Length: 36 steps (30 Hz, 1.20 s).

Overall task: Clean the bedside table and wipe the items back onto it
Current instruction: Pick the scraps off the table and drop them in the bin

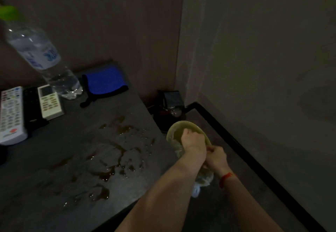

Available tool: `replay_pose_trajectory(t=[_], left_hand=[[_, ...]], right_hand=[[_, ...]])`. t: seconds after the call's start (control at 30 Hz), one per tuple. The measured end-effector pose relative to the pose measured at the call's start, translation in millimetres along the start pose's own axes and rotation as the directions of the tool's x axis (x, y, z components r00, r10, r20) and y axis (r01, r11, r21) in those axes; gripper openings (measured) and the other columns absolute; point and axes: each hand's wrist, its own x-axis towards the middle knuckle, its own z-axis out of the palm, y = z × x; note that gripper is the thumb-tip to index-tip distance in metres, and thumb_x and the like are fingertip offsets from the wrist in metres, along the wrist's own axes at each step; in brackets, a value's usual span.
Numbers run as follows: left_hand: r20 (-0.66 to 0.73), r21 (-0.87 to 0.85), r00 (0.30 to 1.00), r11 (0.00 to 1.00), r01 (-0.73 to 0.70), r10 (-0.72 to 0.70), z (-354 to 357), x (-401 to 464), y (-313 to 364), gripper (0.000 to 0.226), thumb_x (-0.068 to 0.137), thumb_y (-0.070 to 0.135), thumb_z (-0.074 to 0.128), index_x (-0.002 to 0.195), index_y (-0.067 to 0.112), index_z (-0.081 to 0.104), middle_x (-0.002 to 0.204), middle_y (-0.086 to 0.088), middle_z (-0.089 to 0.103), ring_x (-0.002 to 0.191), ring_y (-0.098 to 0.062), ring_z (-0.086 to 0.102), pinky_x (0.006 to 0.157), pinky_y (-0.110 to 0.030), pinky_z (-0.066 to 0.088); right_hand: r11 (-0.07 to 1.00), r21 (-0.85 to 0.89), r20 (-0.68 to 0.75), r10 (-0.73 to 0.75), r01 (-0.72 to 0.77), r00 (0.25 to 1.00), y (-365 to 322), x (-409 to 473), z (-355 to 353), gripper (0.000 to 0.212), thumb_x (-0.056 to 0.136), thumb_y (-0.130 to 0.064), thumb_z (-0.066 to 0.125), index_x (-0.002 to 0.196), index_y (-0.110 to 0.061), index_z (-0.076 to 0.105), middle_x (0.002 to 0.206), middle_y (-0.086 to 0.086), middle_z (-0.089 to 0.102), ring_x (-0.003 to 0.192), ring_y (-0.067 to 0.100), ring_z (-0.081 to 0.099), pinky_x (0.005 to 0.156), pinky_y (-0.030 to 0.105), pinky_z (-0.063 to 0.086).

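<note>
**Plate wiped beside a wet table**

Hands work past the table's right edge: the left hand (192, 139) is closed and pressed into a greenish plate (179, 124), while the right hand (216, 157) grips a pale cloth (203, 179) under it. Brown spills (109, 160) mark the table (54, 186). 3 remotes (31, 110), a bottle (41, 55) and a blue cloth (103, 82) sit at the back.

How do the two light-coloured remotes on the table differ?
The large white remote at the table's left edge is longer, with many coloured buttons and a red logo. The small white remote beside the water bottle is shorter, with a dark display on top. A black remote lies between them. Both lie flat, face up.
</note>
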Motion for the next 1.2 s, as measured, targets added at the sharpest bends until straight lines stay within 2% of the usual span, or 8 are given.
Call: replay_pose_trajectory(t=[0.13, 0.3, 0.43, 0.5, 0.67, 0.97, 1.07, 1.2], left_hand=[[0.027, -0.027, 1.0, 1.0, -0.005, 0.006, 7.7, 0.2, 1.2, 0.032, 0.096, 0.015, 0.041, 0.12, 0.007, 0.06, 0.132, -0.01, 0.055, 0.131, -0.027, 0.039, 0.114, -0.038, 0.015], [-0.087, -0.079, 0.996, 0.996, -0.042, 0.035, -13.8, -8.4, -4.8, 0.03, 0.096, 0.012, 0.039, 0.119, 0.011, 0.059, 0.127, -0.011, 0.058, 0.126, -0.027, 0.045, 0.111, -0.039, 0.022], [-0.206, -0.158, 0.978, 0.985, -0.07, 0.036, -37.8, -23.8, -21.6, 0.028, 0.092, 0.013, 0.045, 0.117, 0.009, 0.058, 0.121, -0.012, 0.059, 0.118, -0.028, 0.049, 0.103, -0.038, 0.031], [-0.274, -0.219, 0.962, 0.973, -0.078, 0.016, -46.1, -36.0, -33.3, 0.029, 0.091, 0.015, 0.047, 0.118, 0.011, 0.058, 0.119, -0.011, 0.06, 0.116, -0.027, 0.05, 0.1, -0.039, 0.033], [-0.424, -0.434, 0.899, 0.895, -0.098, -0.107, -63.0, -78.1, -77.7, 0.027, 0.09, 0.017, 0.049, 0.114, 0.015, 0.061, 0.112, -0.007, 0.063, 0.107, -0.024, 0.056, 0.091, -0.035, 0.038], [-0.416, -0.643, 0.802, 0.762, 0.074, -0.429, -72.2, -167.4, -201.2, 0.037, 0.088, 0.011, 0.045, 0.12, 0.022, 0.059, 0.117, -0.005, 0.065, 0.11, -0.025, 0.058, 0.094, -0.035, 0.044], [-0.35, -0.764, 0.717, 0.627, 0.154, -0.603, -62.3, -198.0, -258.1, 0.037, 0.087, 0.009, 0.047, 0.119, 0.019, 0.062, 0.118, -0.009, 0.066, 0.11, -0.028, 0.06, 0.094, -0.038, 0.047], [-0.249, -0.831, 0.497, 0.447, 0.332, -0.831, -45.8, -243.2, -335.9, 0.039, 0.088, 0.007, 0.047, 0.125, 0.012, 0.058, 0.122, -0.02, 0.061, 0.112, -0.037, 0.056, 0.095, -0.039, 0.045]], right_hand=[[0.999, 0.028, 0.074, 0.013, -0.015, 0.997, 9.5, -0.1, -3.2, 0.021, 0.092, -0.016, 0.053, 0.109, -0.011, 0.063, 0.101, 0.013, 0.065, 0.083, 0.024, 0.065, 0.042, 0.017, 0.048], [0.998, 0.038, 0.133, -0.063, 0.058, 0.989, -7.7, -8.8, -15.0, 0.025, 0.094, -0.01, 0.045, 0.115, -0.015, 0.059, 0.108, 0.007, 0.06, 0.088, 0.017, 0.062, 0.046, 0.015, 0.048], [0.981, 0.007, 0.122, -0.192, 0.193, 0.974, -42.0, -26.2, -14.0, 0.021, 0.091, -0.006, 0.048, 0.104, -0.012, 0.064, 0.083, 0.004, 0.064, 0.069, 0.015, 0.061, 0.043, 0.012, 0.044], [0.956, -0.024, 0.125, -0.287, 0.292, 0.95, -63.1, -40.5, -10.7, 0.019, 0.088, -0.003, 0.051, 0.094, -0.015, 0.065, 0.074, 0.001, 0.063, 0.07, 0.017, 0.061, 0.052, 0.016, 0.045], [0.866, -0.129, 0.1, -0.474, 0.483, 0.875, -113.3, -80.8, 8.1, 0.027, 0.085, 0.0, 0.053, 0.105, -0.01, 0.068, 0.092, 0.005, 0.068, 0.092, 0.017, 0.061, 0.083, 0.029, 0.048], [0.746, -0.087, 0.267, -0.621, 0.66, 0.737, -186.0, -153.2, 109.9, 0.022, 0.085, -0.001, 0.054, 0.099, -0.007, 0.07, 0.099, 0.009, 0.07, 0.093, 0.014, 0.061, 0.079, 0.016, 0.039], [0.73, -0.065, 0.366, -0.617, 0.68, 0.697, -205.5, -179.7, 159.0, 0.024, 0.087, -0.002, 0.052, 0.103, -0.008, 0.069, 0.105, 0.008, 0.069, 0.1, 0.016, 0.062, 0.085, 0.018, 0.043], [0.737, -0.098, 0.493, -0.548, 0.669, 0.676, -220.4, -214.1, 224.1, 0.029, 0.089, -0.009, 0.05, 0.115, -0.006, 0.064, 0.117, 0.013, 0.066, 0.113, 0.022, 0.058, 0.097, 0.024, 0.04]])
